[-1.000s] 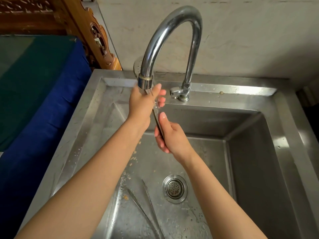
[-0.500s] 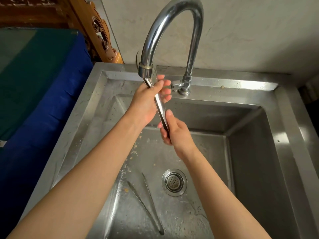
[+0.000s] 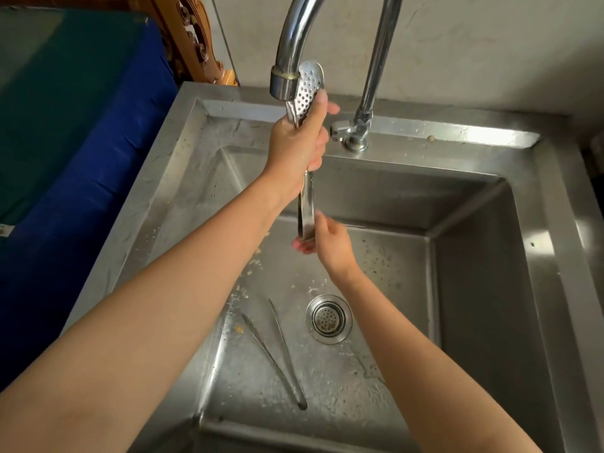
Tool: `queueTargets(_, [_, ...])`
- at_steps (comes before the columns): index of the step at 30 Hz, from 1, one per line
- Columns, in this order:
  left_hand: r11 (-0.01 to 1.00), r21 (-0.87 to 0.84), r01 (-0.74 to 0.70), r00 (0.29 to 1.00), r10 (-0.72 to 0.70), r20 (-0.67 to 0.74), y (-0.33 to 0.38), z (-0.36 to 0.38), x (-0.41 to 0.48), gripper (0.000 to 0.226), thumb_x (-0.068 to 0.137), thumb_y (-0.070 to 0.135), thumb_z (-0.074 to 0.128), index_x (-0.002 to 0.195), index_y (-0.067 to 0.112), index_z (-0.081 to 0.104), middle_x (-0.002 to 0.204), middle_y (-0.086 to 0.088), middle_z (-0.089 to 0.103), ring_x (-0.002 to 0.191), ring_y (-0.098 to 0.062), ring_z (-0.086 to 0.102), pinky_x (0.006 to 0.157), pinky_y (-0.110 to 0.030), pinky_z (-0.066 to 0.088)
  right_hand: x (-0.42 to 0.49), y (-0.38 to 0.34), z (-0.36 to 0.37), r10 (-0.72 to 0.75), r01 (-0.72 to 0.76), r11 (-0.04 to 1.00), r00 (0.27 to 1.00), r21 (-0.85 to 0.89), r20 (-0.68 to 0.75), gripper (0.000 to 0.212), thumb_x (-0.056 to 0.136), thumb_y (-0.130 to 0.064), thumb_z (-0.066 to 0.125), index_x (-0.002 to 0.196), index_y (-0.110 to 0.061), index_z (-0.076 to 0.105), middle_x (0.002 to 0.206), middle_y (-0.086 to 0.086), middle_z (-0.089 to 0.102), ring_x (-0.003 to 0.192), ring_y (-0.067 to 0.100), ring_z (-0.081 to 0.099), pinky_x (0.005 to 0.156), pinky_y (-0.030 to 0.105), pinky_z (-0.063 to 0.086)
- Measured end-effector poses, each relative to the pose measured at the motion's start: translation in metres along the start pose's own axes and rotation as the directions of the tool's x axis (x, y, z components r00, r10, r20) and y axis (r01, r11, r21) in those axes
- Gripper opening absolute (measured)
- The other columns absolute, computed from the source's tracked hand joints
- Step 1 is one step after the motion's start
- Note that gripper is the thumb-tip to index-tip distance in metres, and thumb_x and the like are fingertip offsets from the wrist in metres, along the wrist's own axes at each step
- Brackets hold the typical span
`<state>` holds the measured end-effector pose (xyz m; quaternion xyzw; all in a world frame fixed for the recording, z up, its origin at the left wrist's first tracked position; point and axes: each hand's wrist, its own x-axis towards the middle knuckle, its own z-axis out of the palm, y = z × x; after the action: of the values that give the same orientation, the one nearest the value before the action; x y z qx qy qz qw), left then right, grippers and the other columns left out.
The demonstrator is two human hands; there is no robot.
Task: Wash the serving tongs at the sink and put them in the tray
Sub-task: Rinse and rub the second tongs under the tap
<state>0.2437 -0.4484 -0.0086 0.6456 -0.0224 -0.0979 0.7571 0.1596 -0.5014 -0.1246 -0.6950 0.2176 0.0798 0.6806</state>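
Under the faucet [image 3: 287, 53] spout, the left hand [image 3: 299, 148] wraps the serving tongs [image 3: 305, 204] near their perforated head. The right hand [image 3: 333, 245] pinches their lower end, above the sink [image 3: 474, 322] basin's open right side.

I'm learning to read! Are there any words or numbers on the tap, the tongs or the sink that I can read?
No, there are none to read in this picture.
Faucet: plain shiny metal, no brand showing.
Serving tongs: only round holes, no letters.
Sink: bare steel, no label.
Small tag at the edge of the blue cloth: too small and blurred to read.
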Motion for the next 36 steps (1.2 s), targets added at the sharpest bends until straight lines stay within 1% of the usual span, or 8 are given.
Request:
queueTargets(3, [0.996,0.024,0.089,0.995,-0.088,-0.054,-0.008,-0.004,-0.001,0.048,0.084,0.056,0.049,0.048,0.024,0.052,0.036,0.010,0.032,0.031,-0.007,0.024,0.034,-0.019,0.017,-0.009,0.042,-0.007,0.041,0.013,0.957,0.982,-0.289,0.183,0.028,0.098,-0.017,0.034,0.117,-0.010,0.053,0.104,0.012,0.072,0.097,0.024,0.066,0.081,0.029,0.050])
queueTargets(6, [0.986,0.039,0.162,0.984,-0.158,-0.079,-0.023,-0.012,-0.006,0.053,0.078,0.063,0.049,0.043,0.024,0.046,0.033,0.011,0.032,0.029,-0.007,0.027,0.033,-0.018,0.017,-0.019,0.080,-0.002,0.163,0.034,0.829,0.940,-0.558,0.300,0.043,0.095,-0.017,0.043,0.137,-0.013,0.036,0.134,0.008,0.055,0.123,0.030,0.050,0.103,0.039,0.042])
queueTargets(9, [0.972,0.092,0.216,0.975,-0.209,-0.076,-0.042,-0.022,-0.014,0.054,0.075,0.068,0.048,0.043,0.024,0.044,0.034,0.010,0.030,0.030,-0.008,0.026,0.033,-0.017,0.017,-0.034,0.113,0.012,0.249,0.041,0.585,0.942,-0.810,0.227,0.047,0.095,-0.034,0.041,0.137,-0.014,0.034,0.134,0.013,0.052,0.128,0.032,0.040,0.105,0.045,0.037])
queueTargets(12, [0.959,0.112,0.262,0.964,-0.253,-0.085,-0.063,-0.038,-0.021,0.053,0.079,0.066,0.045,0.050,0.022,0.042,0.035,0.010,0.028,0.031,-0.008,0.025,0.035,-0.018,0.017,-0.057,0.143,0.031,0.271,0.103,0.404,0.935,-0.909,0.226,0.055,0.095,-0.044,0.035,0.136,-0.008,0.032,0.137,0.016,0.046,0.132,0.034,0.034,0.107,0.047,0.033])
queueTargets(19, [0.918,0.121,0.378,0.917,-0.353,-0.186,-0.110,-0.071,-0.040,0.052,0.087,0.057,0.045,0.050,0.022,0.035,0.033,0.013,0.025,0.029,-0.007,0.021,0.035,-0.014,0.015,-0.094,0.206,0.067,0.380,0.148,0.202,0.899,-0.968,0.217,0.083,0.083,-0.063,0.046,0.137,-0.003,0.024,0.138,0.019,0.040,0.130,0.035,0.035,0.105,0.046,0.035])
queueTargets(25, [0.898,0.222,0.379,0.918,-0.335,-0.212,-0.122,-0.097,-0.046,0.047,0.089,0.052,0.045,0.059,0.017,0.042,0.033,0.012,0.029,0.028,-0.006,0.024,0.034,-0.014,0.018,-0.090,0.226,0.080,0.319,0.027,0.308,0.939,-0.951,0.130,0.044,0.093,-0.023,0.044,0.130,-0.004,0.031,0.134,0.017,0.046,0.124,0.033,0.043,0.101,0.043,0.040])
queueTargets(30, [0.909,0.216,0.356,0.917,-0.294,-0.271,-0.120,-0.110,-0.047,0.048,0.090,0.053,0.043,0.057,0.018,0.042,0.032,0.011,0.031,0.028,-0.006,0.025,0.034,-0.012,0.019,-0.076,0.212,0.062,0.100,0.046,0.466,0.990,-0.884,0.104,0.032,0.095,-0.025,0.036,0.119,-0.004,0.042,0.123,0.015,0.051,0.116,0.029,0.045,0.095,0.039,0.041])
queueTargets(36, [0.940,0.133,0.313,0.898,-0.248,-0.363,-0.091,-0.107,-0.040,0.048,0.090,0.056,0.040,0.061,0.017,0.046,0.034,0.011,0.031,0.029,-0.007,0.023,0.035,-0.013,0.016,-0.038,0.126,0.027,-0.095,0.070,0.861,0.995,-0.504,-0.024,0.020,0.097,-0.016,0.039,0.103,-0.001,0.052,0.097,0.019,0.055,0.085,0.030,0.050,0.072,0.031,0.035])
